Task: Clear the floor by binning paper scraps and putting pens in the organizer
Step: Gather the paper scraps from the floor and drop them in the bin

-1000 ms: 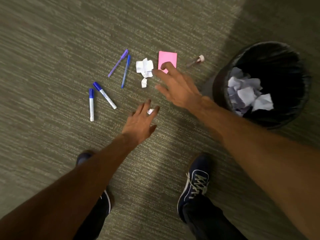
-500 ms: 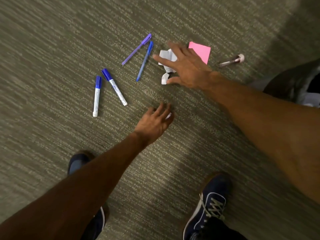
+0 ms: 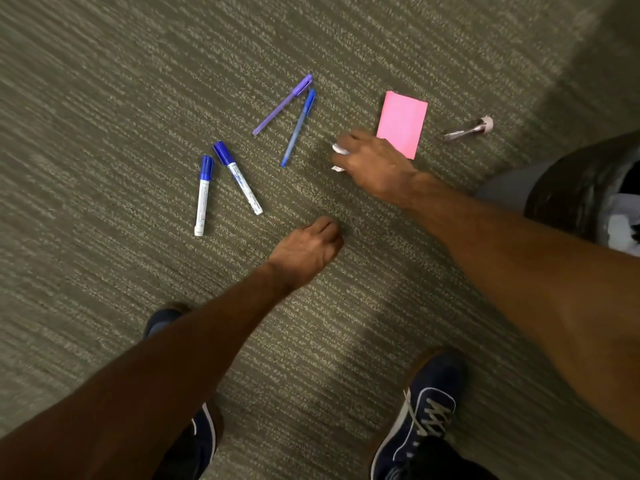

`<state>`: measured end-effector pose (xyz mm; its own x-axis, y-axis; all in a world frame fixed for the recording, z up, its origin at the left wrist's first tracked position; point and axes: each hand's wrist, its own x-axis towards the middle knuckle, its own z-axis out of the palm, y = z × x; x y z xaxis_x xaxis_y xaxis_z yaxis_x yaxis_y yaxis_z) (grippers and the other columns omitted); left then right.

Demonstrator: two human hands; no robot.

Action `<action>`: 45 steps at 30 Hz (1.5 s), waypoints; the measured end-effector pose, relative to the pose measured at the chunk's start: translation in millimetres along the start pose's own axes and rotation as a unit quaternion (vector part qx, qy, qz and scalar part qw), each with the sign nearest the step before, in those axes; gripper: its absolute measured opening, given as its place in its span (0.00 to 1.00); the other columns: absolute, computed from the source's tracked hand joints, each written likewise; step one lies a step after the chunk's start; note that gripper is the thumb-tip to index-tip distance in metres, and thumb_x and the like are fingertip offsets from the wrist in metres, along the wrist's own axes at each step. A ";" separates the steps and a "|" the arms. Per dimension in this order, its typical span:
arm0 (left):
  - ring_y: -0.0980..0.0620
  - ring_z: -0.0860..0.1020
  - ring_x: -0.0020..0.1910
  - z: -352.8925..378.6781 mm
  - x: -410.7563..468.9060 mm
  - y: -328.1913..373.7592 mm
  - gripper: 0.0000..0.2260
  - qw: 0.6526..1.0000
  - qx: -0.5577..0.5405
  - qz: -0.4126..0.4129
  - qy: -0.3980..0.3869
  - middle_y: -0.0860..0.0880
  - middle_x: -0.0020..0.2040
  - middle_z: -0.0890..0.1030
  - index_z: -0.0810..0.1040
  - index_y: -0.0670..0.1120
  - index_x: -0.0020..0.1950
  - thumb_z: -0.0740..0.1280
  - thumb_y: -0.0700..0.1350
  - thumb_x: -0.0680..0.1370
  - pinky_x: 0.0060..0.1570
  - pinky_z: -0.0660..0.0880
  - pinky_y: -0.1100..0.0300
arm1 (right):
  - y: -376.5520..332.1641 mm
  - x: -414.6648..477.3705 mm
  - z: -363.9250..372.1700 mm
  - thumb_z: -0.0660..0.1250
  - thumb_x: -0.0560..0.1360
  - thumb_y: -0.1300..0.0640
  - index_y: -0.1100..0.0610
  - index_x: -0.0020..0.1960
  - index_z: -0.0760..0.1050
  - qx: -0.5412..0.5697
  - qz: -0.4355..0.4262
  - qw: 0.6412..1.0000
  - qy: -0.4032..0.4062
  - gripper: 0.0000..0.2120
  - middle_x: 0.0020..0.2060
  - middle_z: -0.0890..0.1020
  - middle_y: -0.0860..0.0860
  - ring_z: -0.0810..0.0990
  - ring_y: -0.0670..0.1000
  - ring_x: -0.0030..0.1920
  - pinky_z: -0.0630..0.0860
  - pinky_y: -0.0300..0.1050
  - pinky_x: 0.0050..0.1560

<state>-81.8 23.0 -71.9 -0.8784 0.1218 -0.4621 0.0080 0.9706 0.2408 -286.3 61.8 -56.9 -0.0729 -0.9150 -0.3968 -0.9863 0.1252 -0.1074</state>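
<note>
A grey-green striped carpet floor (image 3: 104,98) carries everything. Two white markers with blue caps (image 3: 202,195) (image 3: 238,178) lie near each other at centre-left. Beyond them lie a purple pen (image 3: 282,105) and a blue pen (image 3: 298,128), their far ends close together. A pink sticky-note pad (image 3: 403,121) lies further right, then a small capped item (image 3: 469,129), too blurred to name. A black bin (image 3: 571,192) stands at the right edge.

The scene is dimly and evenly lit. Soft shadows are cast on the carpet (image 3: 104,168) toward five o'clock of the forearms and across the two o'clock corner. Motion blur is seen at the edges, where wide-angle bending is also noticed.
</note>
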 end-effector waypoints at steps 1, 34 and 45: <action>0.48 0.68 0.65 -3.3 -2.0 -1.1 0.26 1.000 -0.011 -0.007 -0.004 0.44 0.68 0.67 0.65 0.44 0.73 0.67 0.32 0.77 0.53 0.77 0.57 | -1.2 -1.6 -3.0 0.64 0.78 0.67 0.61 0.64 0.76 0.011 0.002 1.000 0.010 0.15 0.63 0.76 0.60 0.71 0.60 0.64 0.75 0.56 0.55; 0.39 0.82 0.38 -278.2 18.0 202.4 0.10 0.974 -0.137 0.037 0.177 0.41 0.42 0.83 0.81 0.40 0.53 0.67 0.31 0.75 0.35 0.79 0.48 | 35.1 -349.1 -137.1 0.68 0.74 0.64 0.58 0.56 0.83 0.286 0.430 0.822 0.242 0.12 0.51 0.83 0.60 0.82 0.62 0.50 0.78 0.50 0.49; 0.46 0.82 0.47 -256.6 101.4 223.1 0.05 0.995 0.006 0.006 0.102 0.46 0.46 0.85 0.80 0.47 0.53 0.67 0.43 0.79 0.61 0.68 0.52 | 84.0 -327.0 -88.8 0.71 0.75 0.62 0.57 0.65 0.78 0.474 0.511 0.703 0.142 0.18 0.59 0.82 0.58 0.85 0.59 0.51 0.84 0.58 0.49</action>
<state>-291.7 198.6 153.9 -0.9571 0.0903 -0.2754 0.0244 0.9720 0.2338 -358.4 337.5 144.7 -0.8308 -0.1853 -0.5249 0.1338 0.8488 -0.5114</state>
